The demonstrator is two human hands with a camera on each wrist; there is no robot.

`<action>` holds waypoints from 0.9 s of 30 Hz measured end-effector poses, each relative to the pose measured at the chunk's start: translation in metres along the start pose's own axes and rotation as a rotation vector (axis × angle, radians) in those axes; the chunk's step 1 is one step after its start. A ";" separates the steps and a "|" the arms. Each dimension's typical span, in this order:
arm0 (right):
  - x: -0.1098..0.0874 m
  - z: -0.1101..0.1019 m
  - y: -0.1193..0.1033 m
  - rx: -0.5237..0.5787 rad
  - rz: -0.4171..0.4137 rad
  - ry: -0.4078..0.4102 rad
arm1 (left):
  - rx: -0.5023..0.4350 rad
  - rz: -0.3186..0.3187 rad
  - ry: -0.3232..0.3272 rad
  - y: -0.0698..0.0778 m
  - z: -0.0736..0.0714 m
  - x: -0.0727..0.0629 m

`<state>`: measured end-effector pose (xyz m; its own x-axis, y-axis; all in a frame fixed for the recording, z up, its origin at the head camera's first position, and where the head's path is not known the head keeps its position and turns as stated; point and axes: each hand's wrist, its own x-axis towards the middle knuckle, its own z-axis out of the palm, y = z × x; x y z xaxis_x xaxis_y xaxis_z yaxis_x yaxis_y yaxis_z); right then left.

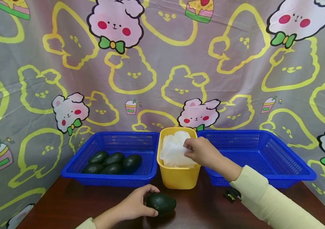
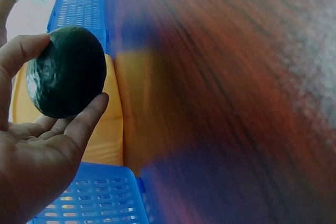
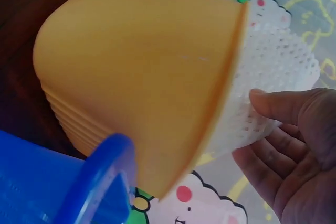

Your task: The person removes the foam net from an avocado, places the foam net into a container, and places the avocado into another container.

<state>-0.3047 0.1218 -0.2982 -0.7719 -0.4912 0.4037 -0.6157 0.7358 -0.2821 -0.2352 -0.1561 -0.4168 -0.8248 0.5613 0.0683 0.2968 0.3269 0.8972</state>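
Note:
My left hand (image 1: 135,203) holds a dark green avocado (image 1: 162,204) above the front of the table, thumb on one side and fingers on the other. In the left wrist view the same avocado (image 2: 68,72) sits between thumb and fingertips. Over the yellow bin (image 1: 179,178), my right hand (image 1: 203,152) pinches a white foam net sleeve (image 1: 176,152) at its edge. The right wrist view shows the thumb against the mesh of the foam net (image 3: 278,66), which sticks up past the bin's rim. Several more foam nets fill the bin.
Left of the bin, a blue basket (image 1: 111,181) holds several avocados (image 1: 115,163). Another blue basket (image 1: 257,159) stands on the right, under my right forearm. A patterned cloth (image 1: 156,73) hangs behind them. The brown table (image 1: 202,213) lies in front.

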 end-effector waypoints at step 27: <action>0.027 0.040 0.003 -0.183 -0.015 -0.340 | 0.006 0.023 0.018 -0.005 -0.002 0.000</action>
<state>-0.3331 0.0922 -0.3227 -0.7903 -0.6067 0.0858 -0.6128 0.7831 -0.1062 -0.2373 -0.1591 -0.4208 -0.8261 0.5552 0.0962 0.3182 0.3187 0.8928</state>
